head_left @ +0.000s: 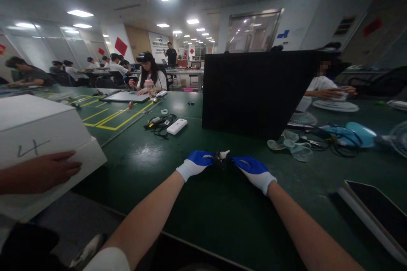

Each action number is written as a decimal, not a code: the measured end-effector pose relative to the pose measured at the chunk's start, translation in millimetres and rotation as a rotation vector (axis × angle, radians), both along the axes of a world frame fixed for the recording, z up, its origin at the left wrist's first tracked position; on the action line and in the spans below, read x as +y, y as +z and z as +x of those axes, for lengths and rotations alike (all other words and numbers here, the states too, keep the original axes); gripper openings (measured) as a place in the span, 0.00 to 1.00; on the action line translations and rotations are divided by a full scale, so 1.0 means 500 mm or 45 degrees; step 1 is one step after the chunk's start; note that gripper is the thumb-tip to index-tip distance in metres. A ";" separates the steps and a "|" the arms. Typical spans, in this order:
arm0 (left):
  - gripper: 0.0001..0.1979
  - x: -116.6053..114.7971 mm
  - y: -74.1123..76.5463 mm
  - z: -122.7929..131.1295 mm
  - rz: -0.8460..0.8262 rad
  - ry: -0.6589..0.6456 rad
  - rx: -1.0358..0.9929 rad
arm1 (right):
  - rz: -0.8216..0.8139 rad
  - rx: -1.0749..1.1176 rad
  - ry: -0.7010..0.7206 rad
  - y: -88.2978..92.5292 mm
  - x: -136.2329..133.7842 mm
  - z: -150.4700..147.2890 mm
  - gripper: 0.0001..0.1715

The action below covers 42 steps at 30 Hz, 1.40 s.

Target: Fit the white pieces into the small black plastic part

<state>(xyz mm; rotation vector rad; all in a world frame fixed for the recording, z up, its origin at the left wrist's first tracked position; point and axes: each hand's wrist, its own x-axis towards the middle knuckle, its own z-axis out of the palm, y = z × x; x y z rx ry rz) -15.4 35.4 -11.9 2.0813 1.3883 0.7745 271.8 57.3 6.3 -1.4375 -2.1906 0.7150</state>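
Observation:
Both of my hands wear blue-and-white gloves and meet low over the green table (190, 203). Between them is a small black part with a white piece sticking up (220, 159), which looks like a fan motor, though its details are blurred. My left hand (199, 161) is closed with its fingertips pinching the left side of this part. From the other side, my right hand (251, 168) is closed too, its pinched fingertips at the part's right edge. The fingertips' exact contact is too small to make out.
A black panel (251, 93) stands ahead. To the right lie clear fan blades (291, 146), a light blue fan base (359, 134) and a phone-like device (378, 211). A white power bank (177, 126) and cables (159, 123) lie ahead-left. Another person's hand (47, 171) touches a white box (38, 127).

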 end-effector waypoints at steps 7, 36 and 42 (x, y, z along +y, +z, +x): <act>0.15 0.002 -0.001 -0.003 -0.028 0.018 0.030 | 0.043 -0.091 -0.015 0.000 0.006 0.006 0.26; 0.13 0.018 -0.029 -0.034 0.001 0.030 -0.128 | -0.038 -0.067 -0.020 0.019 -0.009 -0.001 0.29; 0.14 0.023 -0.035 -0.077 0.023 0.136 -0.293 | -0.045 -0.069 -0.005 0.020 -0.014 0.004 0.29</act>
